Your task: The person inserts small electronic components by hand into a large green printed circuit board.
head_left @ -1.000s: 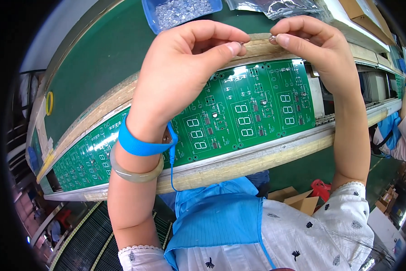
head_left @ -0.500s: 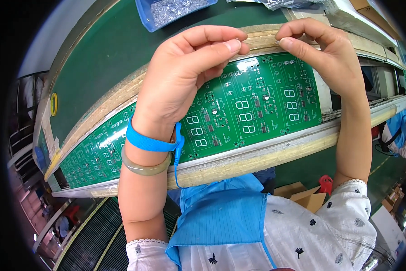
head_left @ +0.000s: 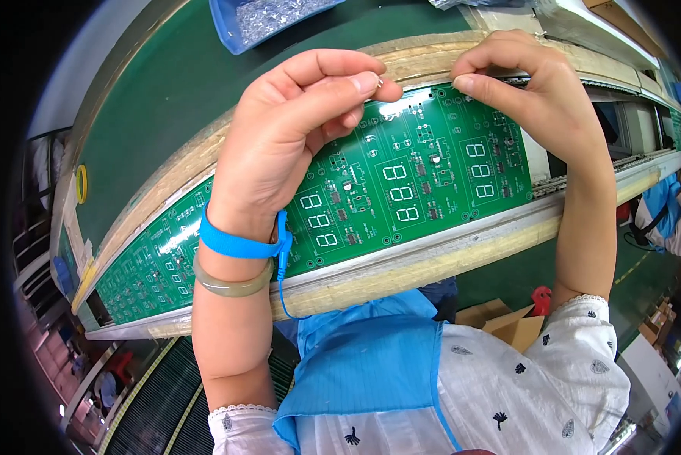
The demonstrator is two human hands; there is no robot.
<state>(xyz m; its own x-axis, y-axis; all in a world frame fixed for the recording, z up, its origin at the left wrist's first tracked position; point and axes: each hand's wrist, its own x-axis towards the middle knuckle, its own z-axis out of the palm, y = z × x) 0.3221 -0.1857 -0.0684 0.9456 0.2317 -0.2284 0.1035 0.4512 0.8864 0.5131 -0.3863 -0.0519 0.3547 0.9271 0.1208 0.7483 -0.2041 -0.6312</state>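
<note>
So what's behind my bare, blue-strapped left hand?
Green circuit boards, a pale wooden rail and a green tabletop show around your left hand; the parts it covers can't be seen.

The flat, glossy circuit boards [head_left: 371, 216] are bright green, patterned with white segmented-digit outlines. The flat fabric wrist strap [head_left: 238, 243] is vivid blue, the smooth round bangle [head_left: 234, 287] muted grey-olive, the plastic tray [head_left: 224, 26] blue, the broad surface [head_left: 151, 121] dark green. The white cloth blouse [head_left: 537, 387] carries scattered black and grey leaf motifs.
</note>
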